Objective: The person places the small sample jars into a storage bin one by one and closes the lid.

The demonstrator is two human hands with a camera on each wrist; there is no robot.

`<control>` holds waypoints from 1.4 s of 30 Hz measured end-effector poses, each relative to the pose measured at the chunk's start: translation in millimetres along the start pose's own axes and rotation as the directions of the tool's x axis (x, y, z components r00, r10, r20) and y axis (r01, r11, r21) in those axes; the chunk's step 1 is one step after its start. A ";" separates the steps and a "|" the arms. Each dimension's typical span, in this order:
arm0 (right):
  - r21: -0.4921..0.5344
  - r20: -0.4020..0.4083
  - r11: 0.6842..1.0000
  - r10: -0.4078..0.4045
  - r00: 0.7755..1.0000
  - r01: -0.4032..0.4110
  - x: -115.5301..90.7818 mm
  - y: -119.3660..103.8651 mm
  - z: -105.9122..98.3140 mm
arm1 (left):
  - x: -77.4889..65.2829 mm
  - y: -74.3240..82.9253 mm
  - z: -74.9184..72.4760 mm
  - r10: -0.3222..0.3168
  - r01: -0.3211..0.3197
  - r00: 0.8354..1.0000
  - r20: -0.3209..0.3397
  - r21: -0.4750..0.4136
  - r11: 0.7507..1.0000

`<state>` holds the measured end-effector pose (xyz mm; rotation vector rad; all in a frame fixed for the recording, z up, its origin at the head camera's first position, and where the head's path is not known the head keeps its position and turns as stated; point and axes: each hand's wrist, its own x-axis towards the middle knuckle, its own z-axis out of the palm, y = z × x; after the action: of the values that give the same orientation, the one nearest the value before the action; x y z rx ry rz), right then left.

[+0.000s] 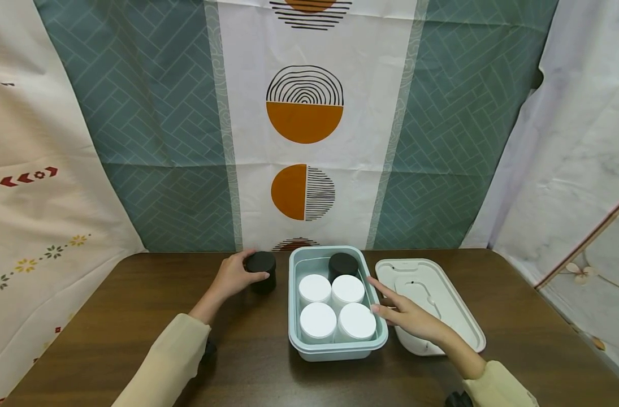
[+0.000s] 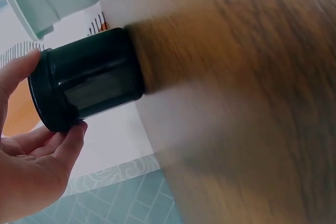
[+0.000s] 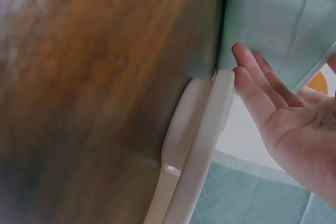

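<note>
A dark brown wooden desk [image 1: 111, 328] carries a pale blue rectangular plastic tub [image 1: 337, 345]. Right of the tub lies its white plastic lid [image 1: 441, 294]. Inside stand four white-lidded round jars [image 1: 317, 322] and one black one. Left of the tub, the left hand [image 1: 231, 276] has its fingers [image 2: 68, 142] clamped on a black cylindrical jar [image 1: 261, 270] standing on the desk. The right hand [image 1: 408, 314] rests at the tub's right rim, fingers straight and apart.

no readable text, labels or numbers

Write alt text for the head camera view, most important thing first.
A person's left hand grips a black jar on a brown table, while the right hand rests open-fingered against a pale blue bin holding four white-lidded jars and one black-lidded jar. A white lid lies to its right.
</note>
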<state>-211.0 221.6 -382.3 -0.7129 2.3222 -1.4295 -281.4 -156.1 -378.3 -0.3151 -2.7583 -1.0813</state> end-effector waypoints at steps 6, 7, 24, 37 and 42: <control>-0.011 -0.004 1.000 0.000 1.000 -0.001 0.5 0.4 -0.3 | 2.5 7.2 -7.5 0.007 -0.007 0.999 -0.040 0.011 1.000; -0.011 -0.003 1.000 -0.001 1.000 0.001 0.6 0.4 -0.3 | 3.2 9.9 -10.1 0.008 -0.008 0.999 -0.050 0.005 1.000; -0.017 -0.002 1.000 -0.003 1.000 0.003 0.5 -0.5 -1.3 | 17.6 71.8 -26.8 0.080 -0.098 0.993 -0.085 -0.241 0.966; 0.004 0.003 1.000 -0.010 1.000 0.010 0.7 2.3 -0.6 | 21.0 99.4 5.2 0.095 -0.096 0.995 -0.020 -0.296 0.950; 0.001 0.002 1.000 -0.007 1.000 0.007 0.3 2.6 -0.6 | 22.4 99.1 21.1 0.086 -0.080 0.996 0.015 -0.228 0.970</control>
<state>-212.1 222.8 -384.4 -0.7227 2.3196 -1.4329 -279.5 -67.7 -324.0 -0.4718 -2.6176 -1.3817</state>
